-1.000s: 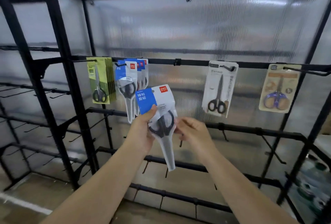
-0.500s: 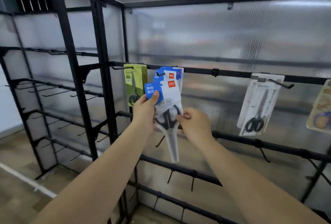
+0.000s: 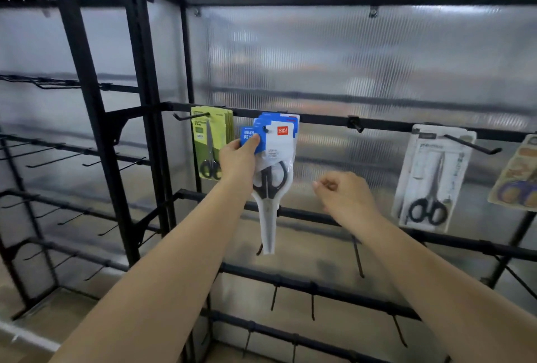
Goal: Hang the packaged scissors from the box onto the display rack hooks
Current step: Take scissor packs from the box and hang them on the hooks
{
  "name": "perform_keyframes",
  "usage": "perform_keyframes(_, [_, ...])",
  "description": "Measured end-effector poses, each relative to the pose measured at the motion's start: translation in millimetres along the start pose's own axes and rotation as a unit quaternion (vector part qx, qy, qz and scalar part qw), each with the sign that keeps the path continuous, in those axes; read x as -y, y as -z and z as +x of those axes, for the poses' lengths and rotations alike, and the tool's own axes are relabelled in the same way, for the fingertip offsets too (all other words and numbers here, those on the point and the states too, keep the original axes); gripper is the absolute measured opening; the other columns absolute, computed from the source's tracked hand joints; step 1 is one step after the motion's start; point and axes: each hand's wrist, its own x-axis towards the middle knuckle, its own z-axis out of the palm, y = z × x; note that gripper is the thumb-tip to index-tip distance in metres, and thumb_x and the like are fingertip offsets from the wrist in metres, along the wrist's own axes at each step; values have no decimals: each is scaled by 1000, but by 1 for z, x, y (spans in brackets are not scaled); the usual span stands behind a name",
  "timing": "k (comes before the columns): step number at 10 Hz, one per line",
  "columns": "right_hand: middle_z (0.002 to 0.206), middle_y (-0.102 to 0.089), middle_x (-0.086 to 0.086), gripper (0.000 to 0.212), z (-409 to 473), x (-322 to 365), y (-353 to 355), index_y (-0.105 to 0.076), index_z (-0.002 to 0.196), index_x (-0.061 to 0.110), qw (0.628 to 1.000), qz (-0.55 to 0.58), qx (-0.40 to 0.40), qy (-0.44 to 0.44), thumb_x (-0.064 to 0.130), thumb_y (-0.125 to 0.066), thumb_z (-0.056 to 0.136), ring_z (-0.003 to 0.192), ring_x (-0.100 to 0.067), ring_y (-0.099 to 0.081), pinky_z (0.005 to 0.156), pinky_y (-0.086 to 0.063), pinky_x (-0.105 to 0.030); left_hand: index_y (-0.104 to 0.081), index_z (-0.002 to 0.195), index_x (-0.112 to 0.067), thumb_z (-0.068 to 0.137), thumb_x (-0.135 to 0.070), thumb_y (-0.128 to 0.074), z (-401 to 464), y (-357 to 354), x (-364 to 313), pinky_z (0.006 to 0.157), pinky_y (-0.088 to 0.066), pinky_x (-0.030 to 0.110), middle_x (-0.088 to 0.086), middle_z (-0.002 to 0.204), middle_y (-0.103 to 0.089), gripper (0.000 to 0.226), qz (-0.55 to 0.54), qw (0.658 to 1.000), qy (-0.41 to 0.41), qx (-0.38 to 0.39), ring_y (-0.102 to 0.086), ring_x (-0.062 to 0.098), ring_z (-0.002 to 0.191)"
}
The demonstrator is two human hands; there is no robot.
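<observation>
Left hand (image 3: 236, 159) pinches glossy blue-white scissors pack (image 3: 274, 165) at its hook (image 3: 265, 129); right hand (image 3: 345, 192), loosely curled, holds nothing beside it

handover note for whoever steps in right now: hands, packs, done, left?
Left hand: grips the blue-and-white carded scissors pack by its top left, its hang hole at the black hook tip, in front of the matching packs there.
Right hand: free of the pack, fingers loosely curled, holds nothing.
Done: green carded scissors packs hang left; white carded scissors pack hangs right.
Left: seat this pack fully, release. Box not in view.
</observation>
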Motion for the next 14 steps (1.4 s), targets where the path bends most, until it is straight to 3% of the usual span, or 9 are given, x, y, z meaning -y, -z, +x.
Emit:
perform_keyframes(2, [106, -65, -3, 21, 0, -1, 3, -65, 110, 15, 999, -45, -2, 4, 21, -50, 96, 88, -14, -59, 78, -45, -24, -57, 79, -14, 91, -35, -58, 19, -4, 0, 70, -44, 31, 0, 74, -56, 25, 137, 990, -22, 7, -53, 18, 71])
perform_keyframes(3, [109, -64, -3, 21, 0, -4, 4, -64, 111, 16, 996, -83, 17, 5, 20, -50, 96, 97, -16, -58, 80, -42, -23, -57, 93, -11, 93, -43, -52, 25, 4, 5, 64, -40, 28, 1, 81, -57, 33, 326, 943, -67, 21, -53, 19, 72])
perform_keyframes(5, [107, -63, -4, 21, -10, -28, -5, -63, 110, 13, 988, -141, 63, 19, 18, -49, 96, 94, -17, -59, 79, -46, -26, -56, 88, -14, 94, -30, -50, 1, 25, 38, 51, -32, 24, -4, 74, -54, 18, 523, 845, -103, 48, -48, 10, 62])
perform_keyframes(7, [90, -61, -5, 18, -37, -80, -45, -60, 83, 14, 977, -153, 148, -6, 13, -46, 94, 83, -18, -58, 70, -48, -30, -64, 106, -10, 94, -28, -49, -47, 49, 114, 75, -45, 28, 5, 99, -63, 26, 598, 787, -63, 139, -59, 25, 95])
perform_keyframes(9, [92, -62, -5, 18, -98, -149, -102, -64, 87, 14, 950, -164, 249, -89, 13, -48, 93, 81, -19, -55, 72, -47, -30, -61, 111, -12, 97, -29, -47, -84, 80, 224, 86, -48, 31, 6, 113, -60, 26, 636, 714, 20, 292, -58, 24, 101])
perform_keyframes(10, [95, -63, -8, 18, -142, -193, -135, -62, 84, 16, 930, -187, 287, -136, 14, -46, 93, 87, -24, -57, 71, -43, -29, -61, 104, -12, 97, -24, -46, -107, 102, 289, 82, -44, 29, 9, 116, -61, 21, 652, 672, 81, 343, -58, 24, 97])
perform_keyframes(12, [113, -63, -19, 26, -250, -312, -227, -65, 106, 2, 866, -231, 396, -198, 10, -44, 92, 106, -31, -58, 84, -43, -31, -58, 122, -4, 97, -17, -45, -173, 184, 443, 93, -38, 29, 14, 127, -57, 31, 653, 632, 189, 371, -51, 28, 118])
perform_keyframes(13, [114, -63, -16, 21, -332, -416, -306, -69, 99, 9, 880, -176, 360, -253, 12, -52, 88, 107, -30, -56, 88, -40, -30, -55, 127, -5, 97, -17, -47, -201, 233, 551, 95, -37, 27, 14, 133, -52, 33, 662, 608, 221, 379, -49, 26, 122])
perform_keyframes(14, [131, -52, -13, 37, -397, -507, -374, -54, 126, 12, 842, -206, 430, -252, 22, -55, 91, 117, -26, -50, 93, -39, -28, -49, 134, -10, 96, -25, -51, -223, 275, 668, 99, -32, 25, 11, 140, -47, 41, 680, 588, 205, 387, -45, 22, 127])
